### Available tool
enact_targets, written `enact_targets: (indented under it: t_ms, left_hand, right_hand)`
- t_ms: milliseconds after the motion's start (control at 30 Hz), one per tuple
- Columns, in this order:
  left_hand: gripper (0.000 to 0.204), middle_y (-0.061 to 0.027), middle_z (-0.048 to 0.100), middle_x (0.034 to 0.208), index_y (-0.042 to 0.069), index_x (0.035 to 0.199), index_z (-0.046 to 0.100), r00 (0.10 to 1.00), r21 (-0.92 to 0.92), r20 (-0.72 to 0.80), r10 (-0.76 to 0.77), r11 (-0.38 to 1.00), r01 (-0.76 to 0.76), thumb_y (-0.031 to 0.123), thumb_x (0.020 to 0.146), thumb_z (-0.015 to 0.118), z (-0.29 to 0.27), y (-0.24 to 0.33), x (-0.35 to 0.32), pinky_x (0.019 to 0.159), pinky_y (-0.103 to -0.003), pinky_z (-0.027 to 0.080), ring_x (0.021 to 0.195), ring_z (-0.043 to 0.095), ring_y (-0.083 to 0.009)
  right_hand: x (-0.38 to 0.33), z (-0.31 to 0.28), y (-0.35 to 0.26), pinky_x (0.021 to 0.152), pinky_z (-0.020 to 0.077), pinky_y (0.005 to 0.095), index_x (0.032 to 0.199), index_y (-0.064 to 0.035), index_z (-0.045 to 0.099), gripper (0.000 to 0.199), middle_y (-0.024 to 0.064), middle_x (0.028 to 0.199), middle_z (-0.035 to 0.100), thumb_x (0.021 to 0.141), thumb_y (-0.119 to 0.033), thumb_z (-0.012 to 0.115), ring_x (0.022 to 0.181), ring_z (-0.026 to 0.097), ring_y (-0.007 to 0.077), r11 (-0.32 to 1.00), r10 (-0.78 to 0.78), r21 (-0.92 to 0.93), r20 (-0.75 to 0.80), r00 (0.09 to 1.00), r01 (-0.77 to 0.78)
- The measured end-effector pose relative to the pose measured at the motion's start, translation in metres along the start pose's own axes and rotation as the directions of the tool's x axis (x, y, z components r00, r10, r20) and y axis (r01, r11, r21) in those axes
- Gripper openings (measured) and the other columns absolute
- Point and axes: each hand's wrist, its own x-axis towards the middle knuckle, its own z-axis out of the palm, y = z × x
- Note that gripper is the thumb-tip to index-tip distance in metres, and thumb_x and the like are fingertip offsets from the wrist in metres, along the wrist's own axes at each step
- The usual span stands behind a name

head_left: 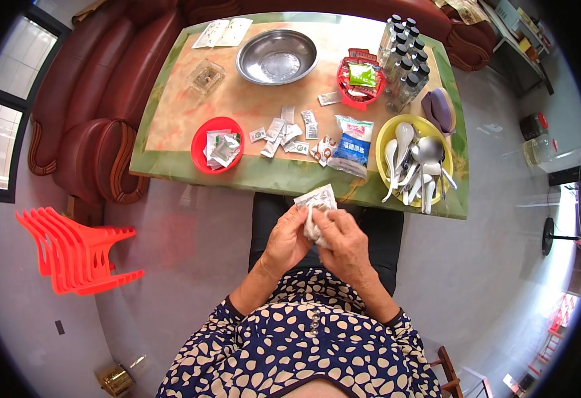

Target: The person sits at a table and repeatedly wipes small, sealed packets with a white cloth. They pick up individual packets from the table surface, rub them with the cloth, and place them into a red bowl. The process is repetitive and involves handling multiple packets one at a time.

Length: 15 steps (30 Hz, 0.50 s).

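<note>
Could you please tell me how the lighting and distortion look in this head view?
Head view: fisheye bends the table edges and darkens the corners; daylight glares on the steel bowl; the hands and their packet stay sharp.

— What are the hands doing?
— The left hand (288, 240) and right hand (345, 244) both pinch a small white sachet (315, 202) over the lap, just short of the counter (171, 126).
— And on the counter?
— Loose sachets (289, 132) lie between a red bowl (217, 144) of packets and a yellow bowl (415, 159) of spoons. Behind them sit a steel basin (276, 56), a red basket (360, 82) and dark-capped bottles (404, 63).
</note>
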Motion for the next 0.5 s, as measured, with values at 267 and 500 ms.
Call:
enact_targets:
  t_ms: [267, 500]
  left_hand:
    - [0.042, -0.0168, 0.048, 0.135, -0.003, 0.136, 0.037, 0.990, -0.090, -0.139, 0.037, 0.995, -0.050, 0.020, 0.101, 0.037, 0.015, 0.003, -0.001, 0.108, -0.044, 0.036, 0.126, 0.047, -0.0272]
    - [0.045, -0.0177, 0.045, 0.138, -0.004, 0.138, 0.033, 0.988, -0.051, -0.132, 0.076, 0.995, -0.083, 0.021, 0.101, 0.037, 0.002, 0.004, 0.001, 0.108, -0.043, 0.035, 0.125, 0.047, -0.0280]
  right_hand:
    - [-0.002, 0.000, 0.009, 0.071, 0.0497, 0.0350, 0.120, -0.0074, 0.059, 0.052, 0.0122, 0.098, 0.057, 0.070, 0.001, 0.069, 0.084, 0.060, 0.0285, 0.992, 0.123, -0.014, -0.079, 0.989, -0.124]
    - [-0.018, 0.000, -0.006, 0.070, 0.0499, 0.0355, 0.119, -0.0068, 0.060, 0.054, 0.0117, 0.096, 0.056, 0.066, 0.002, 0.067, 0.083, 0.059, 0.0292, 0.996, 0.043, 0.068, 0.102, 0.994, -0.050]
